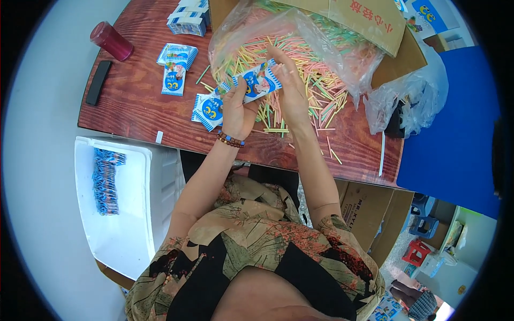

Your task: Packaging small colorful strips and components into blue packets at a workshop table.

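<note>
Blue-and-white rectangular plastic packet (261, 85) sat at the frame's upper centre, its left end clamped in the grip of the left hand (239, 109), the right hand (292, 91) at its right end, grip closure unclear, presumably steadying it near thin pastel sticks (327, 88) on the reddish-brown wooden counter (140, 109).

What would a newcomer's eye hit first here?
The heap of pink, green and yellow sticks at upper centre, spilling from a clear plastic bag onto the wooden table. Then, at centre, the blue-and-white packet in the left hand, with the right hand at its right end. At left, the white bin holds a row of similar packets.
</note>
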